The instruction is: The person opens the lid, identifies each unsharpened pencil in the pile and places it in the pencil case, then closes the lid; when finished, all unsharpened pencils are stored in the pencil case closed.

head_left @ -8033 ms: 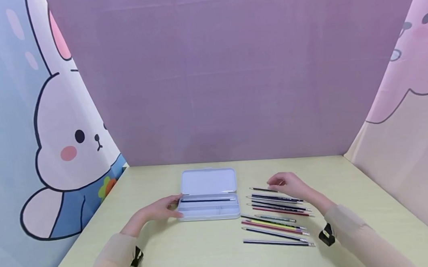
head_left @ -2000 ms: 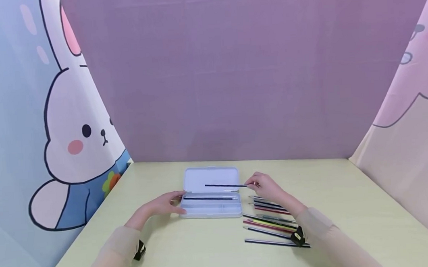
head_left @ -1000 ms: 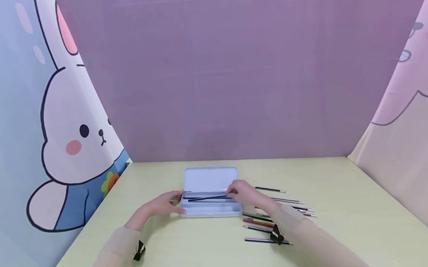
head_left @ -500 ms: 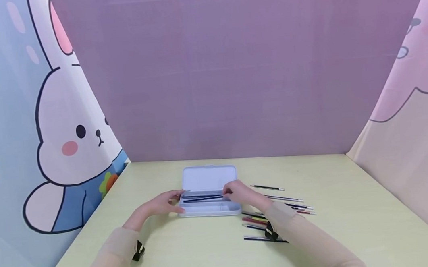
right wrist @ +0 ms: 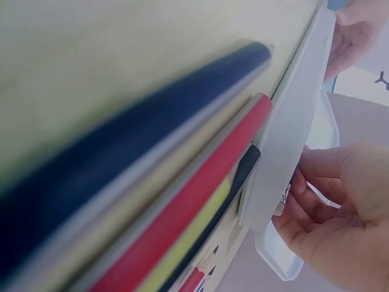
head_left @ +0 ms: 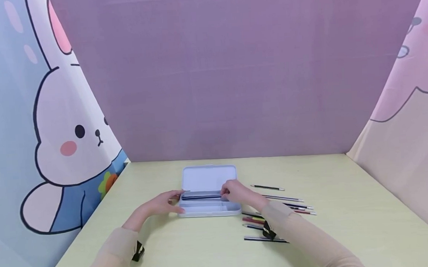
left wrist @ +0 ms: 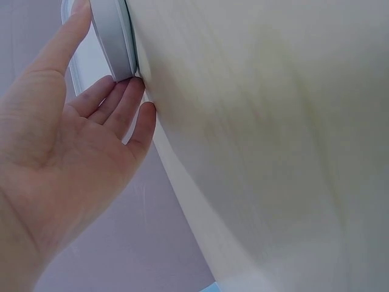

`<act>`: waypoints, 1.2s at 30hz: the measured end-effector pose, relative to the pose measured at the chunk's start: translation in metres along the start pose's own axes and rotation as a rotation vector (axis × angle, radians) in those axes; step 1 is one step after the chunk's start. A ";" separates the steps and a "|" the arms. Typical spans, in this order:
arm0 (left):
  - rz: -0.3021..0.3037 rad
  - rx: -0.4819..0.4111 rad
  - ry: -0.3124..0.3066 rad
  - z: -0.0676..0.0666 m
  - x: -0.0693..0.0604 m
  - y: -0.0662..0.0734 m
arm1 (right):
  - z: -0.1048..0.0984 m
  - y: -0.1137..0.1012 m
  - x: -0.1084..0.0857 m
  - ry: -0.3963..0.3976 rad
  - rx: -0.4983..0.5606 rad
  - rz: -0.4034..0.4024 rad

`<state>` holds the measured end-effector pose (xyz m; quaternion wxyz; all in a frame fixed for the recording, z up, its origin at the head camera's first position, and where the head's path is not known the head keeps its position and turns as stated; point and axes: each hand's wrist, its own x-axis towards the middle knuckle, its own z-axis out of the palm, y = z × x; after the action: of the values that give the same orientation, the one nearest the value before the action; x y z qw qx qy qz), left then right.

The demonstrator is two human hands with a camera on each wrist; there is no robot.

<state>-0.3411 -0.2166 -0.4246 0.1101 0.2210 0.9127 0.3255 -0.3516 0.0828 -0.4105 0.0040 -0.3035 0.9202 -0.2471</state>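
Two hands busy: the left grip [head_left: 163, 204] is spread wide across the left end of the pencil case [head_left: 209, 214], thumb at the front corner, fingers at the back, and the right grip [head_left: 237, 192] is a narrow pinch holding a dark pencil [head_left: 203, 198] by its right end. That pencil's in the long rear compartment beside another dark pencil [head_left: 199, 196]. Case sits toward the counter's [head_left: 191, 251] back edge, lid [head_left: 209, 178] tipped back, loose pencils [head_left: 266, 239] off its right side, partly hidden by the forearm. Tips imo: lower the pinched end gently, make sure it clears the right wall, lay it parallel to its neighbour, then release straight up. Brace lightly on the left; shoving could skid the case. Mind the sleeve, loose pencils probably roll easily.
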 end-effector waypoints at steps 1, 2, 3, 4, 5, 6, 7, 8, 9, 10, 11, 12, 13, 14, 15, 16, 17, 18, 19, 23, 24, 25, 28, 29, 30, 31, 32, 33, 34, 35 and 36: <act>0.004 -0.002 0.000 0.000 0.000 0.000 | 0.000 0.000 0.000 0.005 -0.001 0.002; 0.009 -0.003 0.000 0.000 0.000 -0.001 | 0.000 0.000 0.000 0.010 -0.003 0.005; 0.015 -0.004 0.001 0.000 0.000 -0.001 | 0.000 0.000 0.001 0.013 -0.004 0.006; 0.019 -0.006 0.000 0.001 0.000 -0.002 | 0.001 -0.001 0.001 0.015 -0.008 0.009; 0.026 -0.008 -0.001 0.001 0.000 -0.002 | 0.001 -0.001 0.001 0.016 -0.014 0.013; 0.031 -0.009 -0.002 0.002 0.001 -0.003 | 0.001 -0.002 0.001 0.017 -0.021 0.015; 0.035 -0.012 -0.004 0.002 0.001 -0.004 | 0.000 -0.002 0.000 0.017 -0.029 0.013; 0.039 -0.010 -0.005 0.003 0.001 -0.005 | 0.001 -0.002 0.000 0.017 -0.035 0.016; 0.042 -0.010 -0.006 0.003 0.001 -0.005 | 0.000 -0.002 0.000 0.018 -0.042 0.014; 0.044 -0.011 -0.007 0.003 0.001 -0.005 | 0.000 -0.003 -0.001 0.019 -0.049 0.014; 0.045 -0.012 -0.008 0.004 0.001 -0.006 | 0.000 -0.003 -0.001 0.018 -0.049 0.015; 0.043 -0.015 -0.008 0.004 0.000 -0.005 | 0.000 -0.003 -0.002 0.019 -0.044 0.017; 0.040 -0.017 -0.007 0.004 0.000 -0.005 | -0.001 -0.003 -0.002 0.019 -0.034 0.021; 0.038 -0.016 -0.006 0.004 0.000 -0.005 | -0.001 -0.002 -0.002 0.019 -0.023 0.026; 0.035 -0.015 -0.005 0.004 0.000 -0.004 | -0.002 -0.001 -0.002 0.023 -0.013 0.025; 0.033 -0.014 -0.003 0.003 -0.001 -0.004 | -0.003 -0.001 -0.003 0.023 0.000 0.030; 0.030 -0.011 -0.001 0.003 -0.001 -0.004 | -0.003 0.000 -0.003 0.027 0.011 0.031; 0.027 -0.007 0.001 0.002 -0.001 -0.003 | -0.004 0.001 -0.003 0.034 0.016 0.029; 0.026 -0.002 0.002 0.002 -0.001 -0.003 | -0.005 0.003 -0.003 0.039 0.020 0.022; 0.019 0.002 0.001 0.000 -0.001 -0.001 | -0.008 0.009 -0.005 0.042 0.024 0.017; 0.017 -0.002 0.002 0.000 -0.001 0.000 | -0.009 0.010 -0.005 0.039 0.030 0.013; 0.018 -0.006 0.002 0.000 -0.002 0.000 | -0.010 0.012 -0.005 0.035 0.037 0.013; 0.019 -0.004 0.005 0.000 -0.002 0.000 | -0.014 0.015 -0.007 0.023 0.069 0.023; 0.020 -0.006 0.006 0.000 -0.002 0.000 | -0.015 0.016 -0.008 0.020 0.076 0.024; 0.021 -0.003 0.005 0.000 -0.002 0.000 | -0.017 0.017 -0.010 0.019 0.085 0.024; 0.020 -0.002 0.006 0.000 -0.001 0.000 | -0.019 0.017 -0.011 0.023 0.092 0.020; 0.019 -0.001 0.006 0.000 -0.002 0.000 | -0.021 0.018 -0.013 0.026 0.103 0.015; 0.018 -0.003 0.005 -0.001 -0.002 0.000 | -0.023 0.019 -0.014 0.031 0.108 0.010; 0.017 -0.006 0.005 -0.001 -0.002 0.000 | -0.025 0.019 -0.016 0.042 0.113 -0.001; 0.015 -0.009 0.004 -0.001 -0.002 0.000 | -0.027 0.019 -0.017 0.052 0.119 -0.009; 0.011 -0.011 0.004 -0.001 -0.002 0.000 | -0.029 0.020 -0.019 0.061 0.127 -0.012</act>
<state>-0.3396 -0.2184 -0.4239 0.1076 0.2250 0.9100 0.3313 -0.3519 0.1198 -0.3970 -0.0062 -0.3007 0.9006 -0.3139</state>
